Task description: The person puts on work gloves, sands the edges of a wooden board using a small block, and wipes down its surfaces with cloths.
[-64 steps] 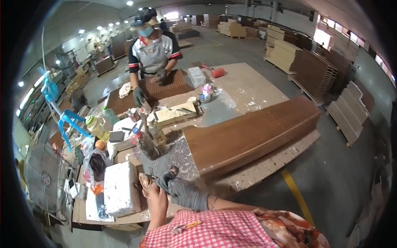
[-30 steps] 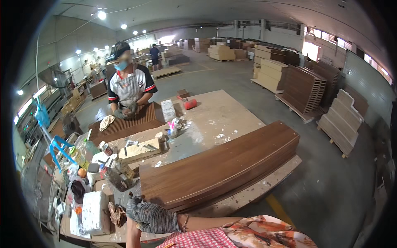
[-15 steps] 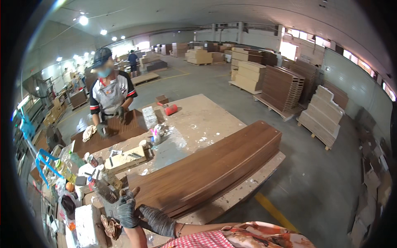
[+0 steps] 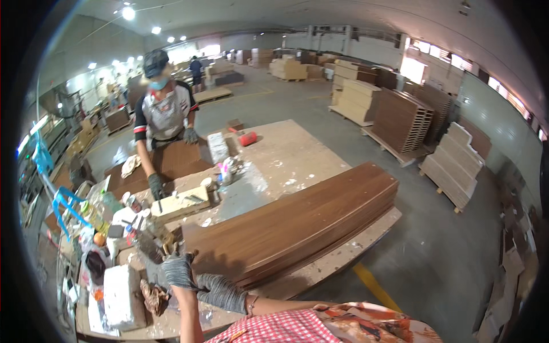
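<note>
My left hand, in a grey ribbed glove with bare fingertips, is raised over the left end of a stack of long brown wood panels. Its fingers point away from me and look apart, with nothing seen in them. My right hand, gloved alike, comes in from the right against the left wrist; its fingers are hidden there. Just beyond the left fingers stands a clear bottle of dark liquid. A crumpled brown rag and a white foam block lie left of my wrists.
Across the worktable, a masked co-worker has one gloved hand by a cream block with tools on it, near a brown ribbed panel. A red roller-shaped thing lies beyond. Panel stacks stand on pallets at right.
The view has shifted, moving the scene slightly right. My left fingers have drawn in a little above the panels. The co-worker's hand has moved from the ribbed panel to the cream block.
</note>
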{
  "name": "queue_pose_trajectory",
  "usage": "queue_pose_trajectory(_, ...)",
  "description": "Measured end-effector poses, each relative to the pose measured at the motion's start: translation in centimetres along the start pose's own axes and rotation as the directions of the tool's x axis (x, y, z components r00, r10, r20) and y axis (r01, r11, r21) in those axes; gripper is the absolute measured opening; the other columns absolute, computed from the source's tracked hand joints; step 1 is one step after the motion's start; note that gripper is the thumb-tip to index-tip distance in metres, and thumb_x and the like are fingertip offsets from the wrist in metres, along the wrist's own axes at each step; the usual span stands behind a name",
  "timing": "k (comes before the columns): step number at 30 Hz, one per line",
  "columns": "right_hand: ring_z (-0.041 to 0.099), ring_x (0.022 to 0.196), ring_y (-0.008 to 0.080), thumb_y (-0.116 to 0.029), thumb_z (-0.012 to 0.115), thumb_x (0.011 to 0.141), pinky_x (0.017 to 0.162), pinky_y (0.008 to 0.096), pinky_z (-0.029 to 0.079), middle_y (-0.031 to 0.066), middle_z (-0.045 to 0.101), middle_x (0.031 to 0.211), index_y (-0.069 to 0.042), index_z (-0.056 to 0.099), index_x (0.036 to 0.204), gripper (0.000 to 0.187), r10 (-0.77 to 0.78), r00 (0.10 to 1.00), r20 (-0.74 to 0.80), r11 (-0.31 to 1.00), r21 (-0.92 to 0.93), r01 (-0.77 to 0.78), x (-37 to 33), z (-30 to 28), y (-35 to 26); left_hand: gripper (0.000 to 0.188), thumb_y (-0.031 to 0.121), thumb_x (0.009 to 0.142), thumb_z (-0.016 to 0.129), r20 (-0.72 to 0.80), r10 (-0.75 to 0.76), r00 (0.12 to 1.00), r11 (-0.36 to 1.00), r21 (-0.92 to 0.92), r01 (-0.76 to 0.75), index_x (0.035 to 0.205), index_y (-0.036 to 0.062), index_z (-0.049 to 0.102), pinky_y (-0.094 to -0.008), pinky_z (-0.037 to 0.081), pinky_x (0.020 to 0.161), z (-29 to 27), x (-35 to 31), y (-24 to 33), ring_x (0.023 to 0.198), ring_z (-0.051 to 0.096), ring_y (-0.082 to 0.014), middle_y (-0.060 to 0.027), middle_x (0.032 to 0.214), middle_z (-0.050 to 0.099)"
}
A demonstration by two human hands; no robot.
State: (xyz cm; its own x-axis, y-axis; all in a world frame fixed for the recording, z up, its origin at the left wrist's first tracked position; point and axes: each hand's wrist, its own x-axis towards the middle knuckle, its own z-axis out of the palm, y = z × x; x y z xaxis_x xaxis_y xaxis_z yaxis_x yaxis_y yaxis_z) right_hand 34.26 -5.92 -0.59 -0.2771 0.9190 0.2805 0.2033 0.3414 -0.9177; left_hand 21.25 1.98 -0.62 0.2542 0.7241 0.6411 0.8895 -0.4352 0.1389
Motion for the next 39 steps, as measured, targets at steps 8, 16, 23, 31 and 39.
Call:
queue_pose_trajectory(8,0.056,0.074,0.0306,-0.007,0.064,0.078,0.069,0.0400,0.047,0.0145,0.057,0.079,-0.001,0.053,0.090,0.017,-0.134,0.988,-0.077,0.986,0.085,0.140,0.6,1.8,1.0,0.029,0.016,0.090,0.051,0.472,-0.800,0.370,-0.270,-0.835,0.480,0.117,0.0071,0.056,-0.0340,0.046,0.076,-0.8,-2.2,2.3,0.091,0.053,-0.0182,-0.0048,0.101,0.058)
queue_pose_trajectory(16,0.062,0.082,0.0321,-0.006,0.057,0.084,0.072,0.0392,0.049,0.0187,0.062,0.089,-0.003,0.057,0.100,0.016,-0.237,0.970,-0.046,0.964,0.110,0.241,1.5,6.5,4.7,0.025,0.029,0.091,0.051,0.591,-0.747,0.304,-0.377,-0.754,0.538,0.075,0.0097,0.051,-0.0318,0.037,0.055,2.9,-6.1,-3.8,0.062,0.048,-0.0144,0.0021,0.065,0.049)
queue_pose_trajectory(23,0.043,0.063,0.0201,-0.016,0.065,0.081,0.061,0.0342,0.042,0.0080,0.046,0.069,-0.006,0.047,0.082,0.021,0.000,0.967,0.256,1.000,0.024,-0.006,1.9,3.7,1.5,0.019,0.020,0.084,0.059,0.407,-0.611,0.679,0.207,-0.746,0.633,0.078,0.0037,0.066,-0.0340,0.045,0.063,3.7,-10.3,-4.6,0.063,0.054,-0.0204,-0.0134,0.068,0.058)
queue_pose_trajectory(31,0.061,0.073,0.0279,-0.017,0.068,0.080,0.069,0.0359,0.049,0.0124,0.063,0.080,-0.009,0.062,0.096,0.019,0.025,0.992,0.120,0.984,-0.179,-0.003,1.2,3.2,0.5,0.025,0.004,0.084,0.054,0.563,-0.186,0.806,0.839,-0.336,0.428,0.107,0.0018,0.063,-0.0343,0.049,0.077,2.4,-12.7,-4.8,0.092,0.061,-0.0215,-0.0149,0.100,0.065)
queue_pose_trajectory(39,0.065,0.070,0.0281,-0.027,0.064,0.080,0.063,0.0389,0.050,0.0110,0.065,0.076,-0.013,0.065,0.089,0.017,-0.396,0.749,0.531,0.748,-0.287,0.599,1.7,2.5,-2.8,0.051,0.006,0.083,0.059,0.587,-0.318,0.744,0.775,-0.292,0.561,0.132,0.0041,0.047,-0.0371,0.041,0.098,3.3,-10.9,-5.5,0.119,0.050,-0.0262,-0.0188,0.130,0.051)
